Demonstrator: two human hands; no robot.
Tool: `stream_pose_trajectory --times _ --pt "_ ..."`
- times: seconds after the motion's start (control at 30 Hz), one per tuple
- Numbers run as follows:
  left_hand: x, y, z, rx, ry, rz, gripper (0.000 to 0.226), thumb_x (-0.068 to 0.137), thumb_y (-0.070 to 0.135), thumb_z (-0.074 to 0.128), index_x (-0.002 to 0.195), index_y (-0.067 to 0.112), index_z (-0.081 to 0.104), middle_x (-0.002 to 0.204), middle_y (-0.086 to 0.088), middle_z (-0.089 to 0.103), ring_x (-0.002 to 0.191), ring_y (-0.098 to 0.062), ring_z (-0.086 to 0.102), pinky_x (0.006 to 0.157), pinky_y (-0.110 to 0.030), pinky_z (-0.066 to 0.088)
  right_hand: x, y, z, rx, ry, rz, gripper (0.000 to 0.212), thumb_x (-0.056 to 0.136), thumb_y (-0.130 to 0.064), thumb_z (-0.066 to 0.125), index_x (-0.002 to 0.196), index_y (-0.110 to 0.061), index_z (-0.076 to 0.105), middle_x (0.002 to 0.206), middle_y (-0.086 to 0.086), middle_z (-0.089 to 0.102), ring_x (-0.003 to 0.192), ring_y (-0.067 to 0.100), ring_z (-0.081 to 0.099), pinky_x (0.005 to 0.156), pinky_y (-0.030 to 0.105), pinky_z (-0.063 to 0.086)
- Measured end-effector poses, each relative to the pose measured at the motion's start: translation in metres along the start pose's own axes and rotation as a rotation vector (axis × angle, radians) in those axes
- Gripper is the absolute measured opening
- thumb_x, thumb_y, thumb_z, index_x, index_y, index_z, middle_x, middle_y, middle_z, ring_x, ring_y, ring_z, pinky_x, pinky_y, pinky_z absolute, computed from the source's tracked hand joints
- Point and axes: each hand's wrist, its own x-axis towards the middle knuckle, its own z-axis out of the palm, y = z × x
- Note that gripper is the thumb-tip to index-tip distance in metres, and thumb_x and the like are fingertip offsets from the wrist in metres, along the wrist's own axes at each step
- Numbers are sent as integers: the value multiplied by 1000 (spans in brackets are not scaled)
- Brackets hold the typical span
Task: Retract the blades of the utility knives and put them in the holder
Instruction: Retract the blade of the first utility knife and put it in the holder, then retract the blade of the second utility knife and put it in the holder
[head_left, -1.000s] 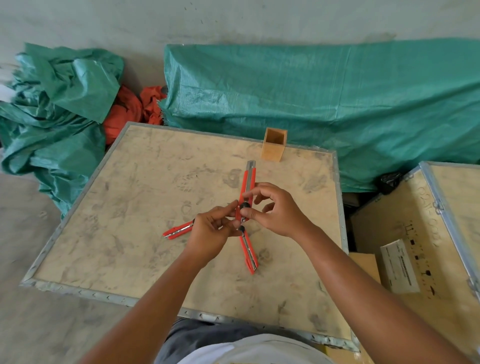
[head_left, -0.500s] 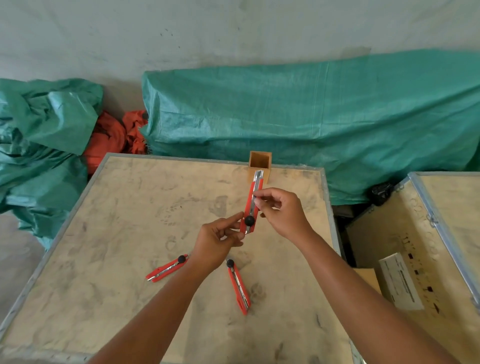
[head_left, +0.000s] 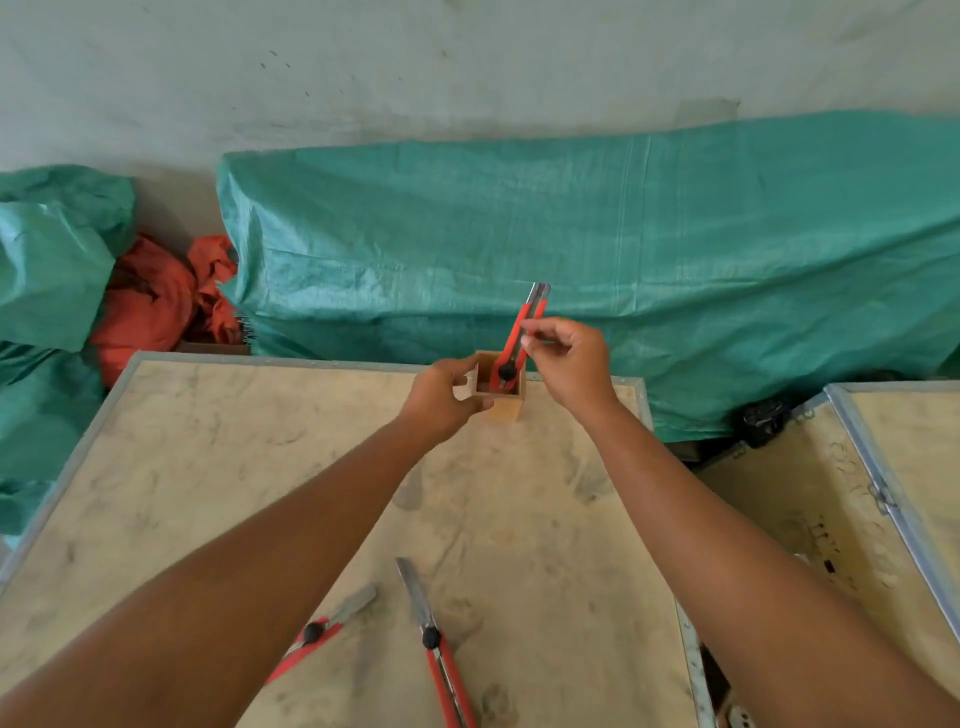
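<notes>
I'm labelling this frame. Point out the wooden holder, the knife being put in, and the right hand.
Wooden holder (head_left: 509, 406): head view, front wall.
Held knife (head_left: 521, 328): head view, orange body.
Right hand (head_left: 569, 358): head view, back of hand.

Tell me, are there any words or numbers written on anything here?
None can be read.
Wooden crate on the right: small dark marks on its top, too blurred to read.
Red utility knife in the right hand, square wooden holder, green woven tarp: no lettering shows.

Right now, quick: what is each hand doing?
Left hand: closed around the wooden holder, steadying it.
Right hand: fingers pinching the red utility knife, its lower end inside the holder.
</notes>
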Motion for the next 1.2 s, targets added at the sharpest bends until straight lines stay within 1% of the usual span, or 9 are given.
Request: stream_pose_trajectory --times 0.13,0.2,0.33,0.43,0.73,0.87,0.97,1.13,1.2 --pt "37 -14 13 208 -72 -65 96 81 29 80 154 9 21 158 -12 34 144 -29 35 116 -39 31 14 30 17 -133 31 -44 18 88 -9 74 104 -15 80 101 1 79 91 13 73 88 32 60" --pt "50 -24 22 186 -102 -116 98 81 29 79 155 9 17 158 -12 35 144 -29 37 115 -40 35 16 45 23 -197 18 -72 18 89 -9 73 105 -14 80 103 2 80 91 11 72 86 27 59" --pt "60 -36 35 59 -110 -128 82 85 21 76 152 15 30 143 -9 55 121 -28 59 95 -34 48 19 64 32 -249 3 -77 18 90 -8 72 106 -12 80 102 4 80 89 11 71 81 10 51" --pt "62 -39 38 37 -86 -108 78 86 21 75 151 21 33 135 -7 60 112 -24 63 86 -30 46 20 70 36 -260 -20 -83 19 90 -3 71 104 -11 80 102 5 80 93 15 72 87 22 56" --pt "46 -37 31 -1 -48 -139 77 86 29 74 151 20 34 147 -2 52 116 -22 62 96 -43 53 1 63 31 -265 -24 -53 25 90 -2 70 111 -11 77 112 8 77 101 17 71 96 27 53" --pt "6 -45 18 -32 0 -173 64 89 32 70 146 22 44 147 1 52 119 -19 61 90 -36 56 -47 51 31 -235 -12 -28 23 91 -5 71 113 -11 77 111 6 76 99 18 70 91 28 55" --pt "-44 -65 -1 -63 8 -227 54 91 29 68 141 24 51 144 3 55 120 -21 61 75 -24 54 -96 40 42 -210 -96 64 23 93 -11 70 115 -13 75 115 4 75 95 13 68 83 13 51" --pt "-139 -121 -37 -93 70 -320 47 88 28 71 133 21 59 135 1 63 107 -17 65 87 -29 52 -181 19 83 -137 -266 132 24 94 -12 69 117 -14 74 117 0 75 89 12 70 83 15 55" --pt "-170 -143 -50 -92 70 -363 45 88 26 72 132 20 61 133 1 63 104 -17 64 86 -28 51 -212 10 104 -120 -337 187 24 93 -13 69 117 -15 74 117 -2 75 87 10 69 78 5 49"
